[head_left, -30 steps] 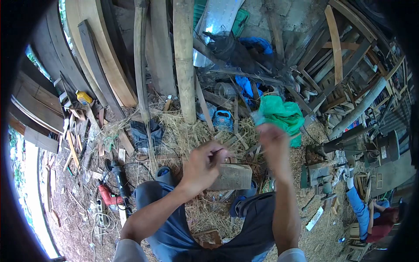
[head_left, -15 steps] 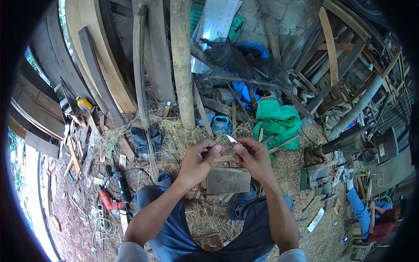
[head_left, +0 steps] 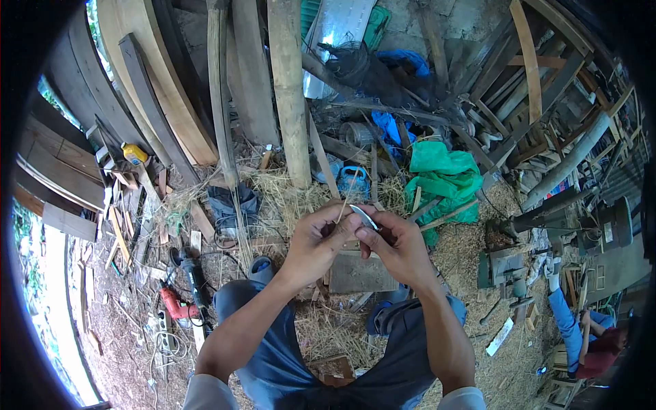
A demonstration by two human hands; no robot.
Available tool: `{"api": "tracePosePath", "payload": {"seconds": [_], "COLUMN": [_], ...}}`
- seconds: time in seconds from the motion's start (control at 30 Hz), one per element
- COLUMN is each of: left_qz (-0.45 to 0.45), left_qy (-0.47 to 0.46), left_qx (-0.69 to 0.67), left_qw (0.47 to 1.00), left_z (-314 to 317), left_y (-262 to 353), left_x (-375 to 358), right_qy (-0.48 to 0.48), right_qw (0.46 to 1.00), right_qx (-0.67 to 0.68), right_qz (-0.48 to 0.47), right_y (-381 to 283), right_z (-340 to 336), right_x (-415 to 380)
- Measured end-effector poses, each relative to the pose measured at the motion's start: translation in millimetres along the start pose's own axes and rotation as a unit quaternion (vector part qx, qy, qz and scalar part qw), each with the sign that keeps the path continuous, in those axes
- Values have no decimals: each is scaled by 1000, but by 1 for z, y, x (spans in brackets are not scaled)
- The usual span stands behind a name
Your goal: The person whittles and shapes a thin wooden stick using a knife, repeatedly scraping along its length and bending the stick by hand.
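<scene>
In the middle of the head view, my left hand (head_left: 321,236) pinches a thin light strip (head_left: 348,193) that sticks up between its fingers. Against it, my right hand (head_left: 393,239) grips a small knife, its short shiny blade (head_left: 363,216) pointing up and left, touching or very near the left fingertips. The knife's handle is hidden inside the right fingers. Both hands are close together above a wooden block (head_left: 361,275) between my knees.
A red drill (head_left: 178,305) and a dark power tool (head_left: 195,279) lie at the left. Beyond the hands are a blue container (head_left: 354,181) and green sheeting (head_left: 444,179). Planks (head_left: 164,89) lean behind. Another person (head_left: 601,348) sits at far right.
My hands have come together, and the blade now lies against or near the left fingertips. The thin strip now shows above my left hand. The view has shifted slightly.
</scene>
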State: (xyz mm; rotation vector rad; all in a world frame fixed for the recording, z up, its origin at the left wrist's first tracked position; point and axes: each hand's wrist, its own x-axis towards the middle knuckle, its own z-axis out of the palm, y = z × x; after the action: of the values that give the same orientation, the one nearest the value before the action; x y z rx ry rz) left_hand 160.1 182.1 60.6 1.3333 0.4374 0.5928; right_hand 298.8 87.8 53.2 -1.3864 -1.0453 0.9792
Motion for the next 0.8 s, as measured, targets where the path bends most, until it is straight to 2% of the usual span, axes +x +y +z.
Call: {"api": "tracePosePath", "payload": {"seconds": [0.13,0.2,0.43,0.5,0.6,0.7,0.77,0.8], "left_qz": [0,49,29,1,0,19,20,19], "left_qy": [8,27,39,45,57,77,107,135], "left_qx": [3,27,56,54,34,12,48,84], "left_qw": [1000,998,997,998,998,997,993,987], "left_z": [-4,-6,-7,-7,-5,-7,-8,-10], "left_y": [-11,-20,-19,-15,-11,-19,-18,-17], "left_x": [3,5,4,3,3,4,4,5], "right_qy": [-10,-12,-1,-5,-11,1,-4,-8], "right_qw": [1000,1000,999,999,1000,997,999,999], "right_qx": [-4,-6,-26,-30,-14,-49,-23,-23], "right_qz": [3,1,-20,-21,-13,-54,35,34], "right_y": [2,3,5,3,2,2,-10,-5], "right_z": [0,1,0,1,3,3,2,-1], "right_x": [1,1,0,0,0,1,-2,-1]}}
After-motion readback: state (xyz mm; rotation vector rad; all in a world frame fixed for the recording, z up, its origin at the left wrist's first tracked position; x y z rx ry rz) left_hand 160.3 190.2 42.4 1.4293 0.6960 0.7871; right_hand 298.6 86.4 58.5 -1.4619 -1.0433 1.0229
